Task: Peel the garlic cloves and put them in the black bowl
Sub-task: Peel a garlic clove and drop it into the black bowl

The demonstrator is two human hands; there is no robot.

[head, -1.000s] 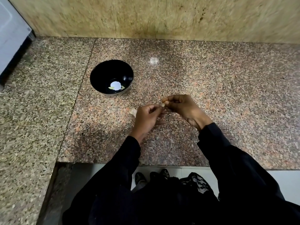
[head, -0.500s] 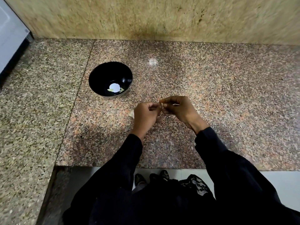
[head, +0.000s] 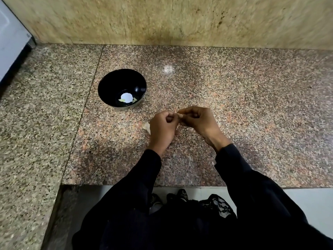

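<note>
Both hands (head: 180, 121) stayed pinching the garlic clove (head: 179, 116) between their fingertips.

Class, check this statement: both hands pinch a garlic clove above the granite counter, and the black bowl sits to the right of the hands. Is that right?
Not quite. The head view shows the black bowl to the left of the hands, farther back. The rest holds: the left hand and right hand pinch a garlic clove above the granite counter.

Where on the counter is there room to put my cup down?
Bare counter lies right of the right hand, and behind both hands toward the wall. It is crowded between the black bowl, the left hand and the garlic clove.
</note>
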